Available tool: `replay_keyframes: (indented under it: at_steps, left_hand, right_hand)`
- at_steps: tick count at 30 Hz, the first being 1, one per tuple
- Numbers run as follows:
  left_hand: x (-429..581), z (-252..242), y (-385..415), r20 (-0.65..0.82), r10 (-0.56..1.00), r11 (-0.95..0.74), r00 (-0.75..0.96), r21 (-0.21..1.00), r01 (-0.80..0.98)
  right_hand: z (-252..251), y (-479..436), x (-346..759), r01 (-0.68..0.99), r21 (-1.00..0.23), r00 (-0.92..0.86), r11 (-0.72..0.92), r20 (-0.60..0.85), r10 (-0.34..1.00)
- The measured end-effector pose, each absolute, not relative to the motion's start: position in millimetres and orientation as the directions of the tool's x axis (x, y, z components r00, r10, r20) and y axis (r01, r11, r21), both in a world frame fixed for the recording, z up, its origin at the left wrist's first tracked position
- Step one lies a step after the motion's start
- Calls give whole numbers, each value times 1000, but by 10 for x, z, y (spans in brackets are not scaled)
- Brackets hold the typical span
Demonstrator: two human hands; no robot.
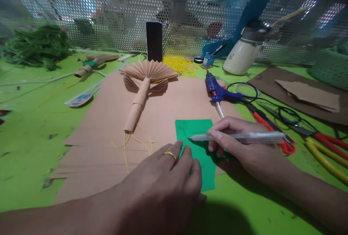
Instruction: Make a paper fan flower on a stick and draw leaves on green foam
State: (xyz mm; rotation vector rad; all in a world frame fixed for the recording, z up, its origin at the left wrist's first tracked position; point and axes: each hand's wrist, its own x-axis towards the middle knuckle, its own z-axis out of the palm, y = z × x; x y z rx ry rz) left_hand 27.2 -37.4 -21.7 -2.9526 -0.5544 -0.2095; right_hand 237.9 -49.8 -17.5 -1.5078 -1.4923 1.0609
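Observation:
A pen [244, 138] with a clear barrel is pinched in my right hand [236, 141]. Its tip is at the surface of a green sheet [207, 177], which bears faint dark lines. My left hand [171, 173], with a gold ring on one finger, rests on the sheet's left side, fingers bent and slightly apart, holding nothing. Beneath the green sheet lie large brown paper sheets [89, 122]. Up the stack, away from my left hand, lies a pleated brown paper fan shape [148, 70] on a rolled paper tube [136, 110], yellow strings trailing from its lower end.
A blue glue gun [217, 88] lies beyond my right hand. To the right are red-handled scissors [326, 139], yellow-handled pliers [323, 157] and brown paper pieces [310, 93]. A phone [154, 41] and a white flask [241, 54] stand at the back; green strands [38, 45] are heaped left.

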Motion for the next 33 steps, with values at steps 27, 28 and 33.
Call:
replay_keyframes:
  at_steps: [27,28,33]
  left_hand:
    - [260,-150,-459,146,376,-911,915,-123,394]
    - [262,-149,-457,147,377,-912,915,-113,394]
    - [279,-156,-439,146,390,-903,909,-134,409]
  right_hand:
    - [-136,-502,2379,397,-912,10,-106,-111,994]
    - [-133,-498,2377,392,-915,17,-99,-100,995]
    - [-121,-483,2353,370,-927,15,-64,-63,998]
